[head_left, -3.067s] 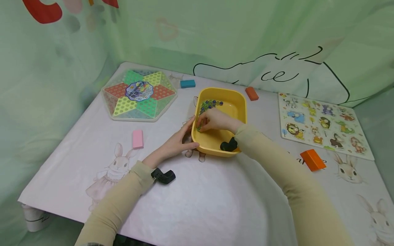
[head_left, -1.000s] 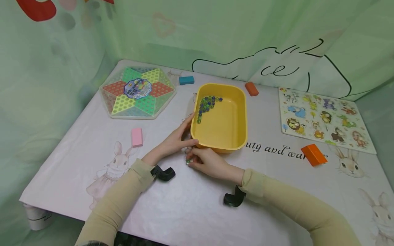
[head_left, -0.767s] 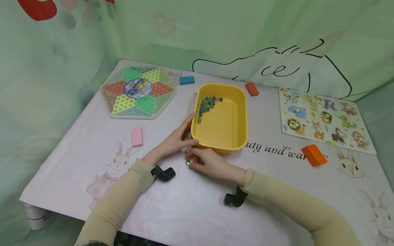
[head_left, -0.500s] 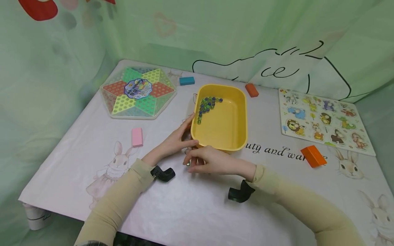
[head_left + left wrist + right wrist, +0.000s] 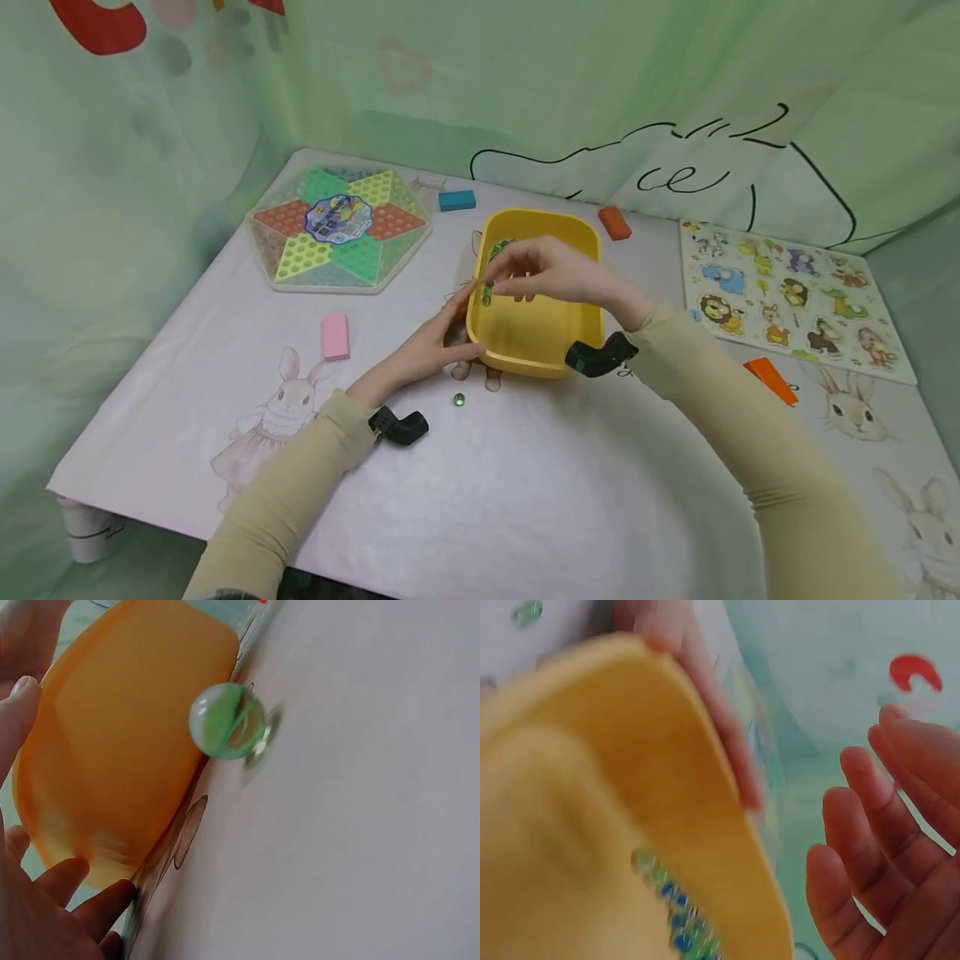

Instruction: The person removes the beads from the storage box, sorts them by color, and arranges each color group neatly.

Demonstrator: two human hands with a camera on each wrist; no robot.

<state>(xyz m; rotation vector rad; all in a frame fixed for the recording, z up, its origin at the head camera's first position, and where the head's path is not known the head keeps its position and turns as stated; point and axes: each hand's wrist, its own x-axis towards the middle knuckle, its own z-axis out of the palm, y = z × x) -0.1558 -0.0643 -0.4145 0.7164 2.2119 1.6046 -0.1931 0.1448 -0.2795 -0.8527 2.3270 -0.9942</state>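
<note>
A yellow plastic tub (image 5: 517, 362) stands mid-table, with green and blue glass marbles (image 5: 487, 293) gathered along its left side. Spread around its near left corner, my left hand (image 5: 423, 346) has the thumb at the near rim and straight fingers against the left wall. My right hand (image 5: 555, 271) hovers over the tub and hides part of the marbles. In the right wrist view its loosely bent fingers (image 5: 885, 817) have nothing between them. One clear green-streaked marble (image 5: 227, 720) lies on the table just in front of the tub, near my left wrist.
A hexagonal Chinese checkers set (image 5: 337, 221) lies at the back left. Around the tub are a pink block (image 5: 335, 337), a blue block (image 5: 457, 200), a red-orange block (image 5: 615, 223) and an orange block (image 5: 772, 381). An animal puzzle board (image 5: 795, 292) lies at the right.
My right hand set a marble down on the table before the tub, let go of it and moved back up over the tub. My left hand stayed at the tub's corner.
</note>
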